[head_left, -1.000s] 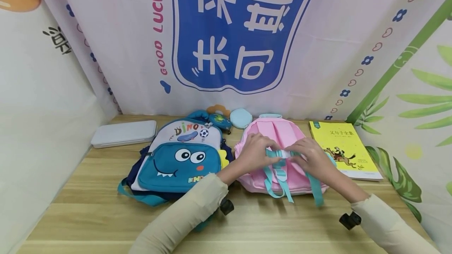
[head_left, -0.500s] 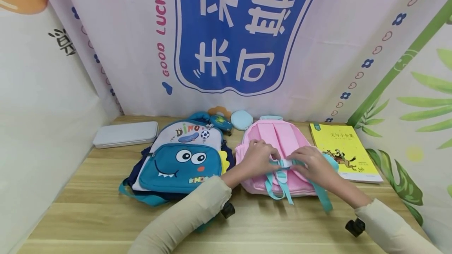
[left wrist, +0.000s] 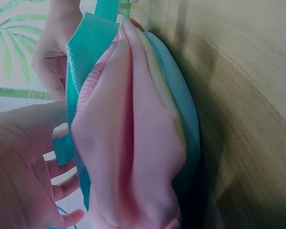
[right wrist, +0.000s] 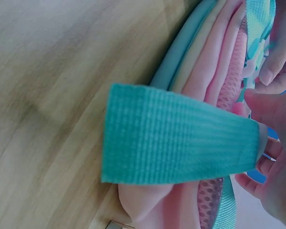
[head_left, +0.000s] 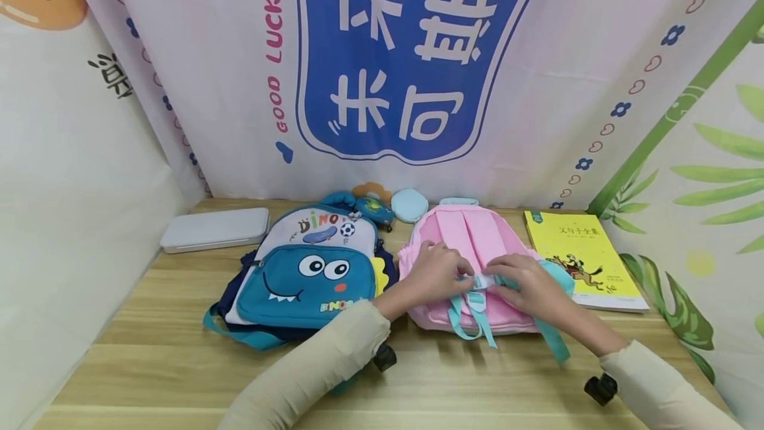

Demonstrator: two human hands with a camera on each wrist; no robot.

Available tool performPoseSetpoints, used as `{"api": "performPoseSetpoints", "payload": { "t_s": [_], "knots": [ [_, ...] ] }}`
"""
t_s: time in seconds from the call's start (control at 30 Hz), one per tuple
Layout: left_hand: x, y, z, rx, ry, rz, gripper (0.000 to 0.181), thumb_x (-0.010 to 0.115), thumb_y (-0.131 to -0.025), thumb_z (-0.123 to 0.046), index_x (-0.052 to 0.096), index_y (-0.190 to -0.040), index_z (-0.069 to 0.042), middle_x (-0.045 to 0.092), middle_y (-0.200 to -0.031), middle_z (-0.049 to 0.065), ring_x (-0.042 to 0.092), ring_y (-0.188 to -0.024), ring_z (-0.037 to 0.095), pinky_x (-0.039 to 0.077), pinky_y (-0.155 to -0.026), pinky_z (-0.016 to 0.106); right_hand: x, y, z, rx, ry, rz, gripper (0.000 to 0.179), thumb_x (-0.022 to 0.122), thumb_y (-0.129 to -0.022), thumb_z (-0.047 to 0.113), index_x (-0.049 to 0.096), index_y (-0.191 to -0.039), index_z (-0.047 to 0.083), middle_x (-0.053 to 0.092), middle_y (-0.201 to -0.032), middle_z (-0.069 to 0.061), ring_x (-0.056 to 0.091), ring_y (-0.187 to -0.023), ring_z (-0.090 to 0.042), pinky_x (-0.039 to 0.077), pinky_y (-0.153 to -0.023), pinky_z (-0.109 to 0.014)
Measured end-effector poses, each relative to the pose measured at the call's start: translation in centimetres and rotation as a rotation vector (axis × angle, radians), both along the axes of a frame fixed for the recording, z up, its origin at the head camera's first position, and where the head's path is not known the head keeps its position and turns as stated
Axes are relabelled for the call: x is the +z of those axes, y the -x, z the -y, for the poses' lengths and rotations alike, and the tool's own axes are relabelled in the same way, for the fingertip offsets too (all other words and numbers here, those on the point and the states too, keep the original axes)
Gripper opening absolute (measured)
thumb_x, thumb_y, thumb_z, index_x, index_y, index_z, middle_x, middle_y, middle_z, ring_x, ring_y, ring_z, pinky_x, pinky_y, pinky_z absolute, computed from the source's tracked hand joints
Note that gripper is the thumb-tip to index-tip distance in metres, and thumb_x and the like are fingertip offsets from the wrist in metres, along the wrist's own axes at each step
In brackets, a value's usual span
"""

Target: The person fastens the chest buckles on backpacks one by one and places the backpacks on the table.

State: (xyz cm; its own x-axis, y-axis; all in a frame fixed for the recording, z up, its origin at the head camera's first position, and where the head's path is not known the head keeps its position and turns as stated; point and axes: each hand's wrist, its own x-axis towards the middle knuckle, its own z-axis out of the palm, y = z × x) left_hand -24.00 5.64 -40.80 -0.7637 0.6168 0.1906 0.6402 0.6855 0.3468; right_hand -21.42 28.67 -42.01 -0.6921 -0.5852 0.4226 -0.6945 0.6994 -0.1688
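A pink backpack (head_left: 456,227) lies on the table with its shoulder straps facing up. Over its lower middle both hands meet at a white buckle (head_left: 485,281) on a teal webbing strap. My left hand (head_left: 432,272) pinches the strap on the buckle's left side. From the right, my right hand (head_left: 528,284) pinches the buckle's other side with thumb and fingers. A loose teal strap end (right wrist: 181,136) hangs from the right hand in the right wrist view. Whether the buckle's two halves are joined is hidden by the fingers.
Left of the pink bag lies a blue dinosaur backpack (head_left: 307,284). A pale case (head_left: 215,229) sits at the far left. Behind are a light blue round pouch (head_left: 409,206) and a small dark teal pouch (head_left: 375,210). A yellow book (head_left: 581,244) lies at the right.
Both hands have lowered a little with the buckle, closer to the pink backpack. The loose strap end at the right has swung rightward. The head view has shifted slightly.
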Motion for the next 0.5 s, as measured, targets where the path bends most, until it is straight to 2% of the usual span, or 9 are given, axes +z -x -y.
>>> {"api": "performPoseSetpoints", "payload": {
  "t_s": [0.13,0.27,0.43,0.5],
  "knots": [
    [0.5,-0.2,0.6,0.003,-0.019,0.025,0.024,0.068,-0.097,-0.039,0.080,-0.113,-0.024,0.076,-0.096,-0.010,0.060,-0.095,0.011,0.038,-0.108,0.050,0.3,-0.2,0.1,0.008,0.022,0.021,0.031,0.083,-0.084,0.015,0.076,-0.114,0.008,0.074,-0.115,-0.007,0.069,-0.109,-0.029,0.058,-0.091,-0.050],
    [1.9,-0.4,1.8,0.010,-0.030,0.027,0.027,0.067,-0.098,-0.039,0.078,-0.116,-0.022,0.078,-0.105,-0.007,0.063,-0.104,0.016,0.038,-0.111,0.053,1.0,-0.3,0.7,0.009,0.068,0.066,0.037,0.081,-0.087,0.020,0.073,-0.121,0.008,0.073,-0.122,-0.009,0.067,-0.116,-0.031,0.056,-0.095,-0.053],
    [3.5,0.0,4.4,0.024,-0.076,-0.046,0.028,0.069,-0.097,-0.034,0.077,-0.118,-0.018,0.078,-0.104,-0.002,0.066,-0.105,0.020,0.043,-0.104,0.051,2.6,-0.1,2.3,0.020,0.142,0.094,0.045,0.079,-0.089,0.022,0.068,-0.130,0.009,0.069,-0.130,-0.009,0.062,-0.124,-0.031,0.052,-0.101,-0.054],
    [4.0,0.2,5.7,0.050,-0.085,-0.060,0.029,0.069,-0.097,-0.035,0.076,-0.120,-0.018,0.077,-0.105,-0.001,0.065,-0.107,0.022,0.040,-0.107,0.055,3.3,0.0,3.3,0.022,0.169,0.105,0.048,0.078,-0.090,0.023,0.066,-0.134,0.010,0.067,-0.134,-0.009,0.060,-0.128,-0.031,0.050,-0.104,-0.055]
  ]
}}
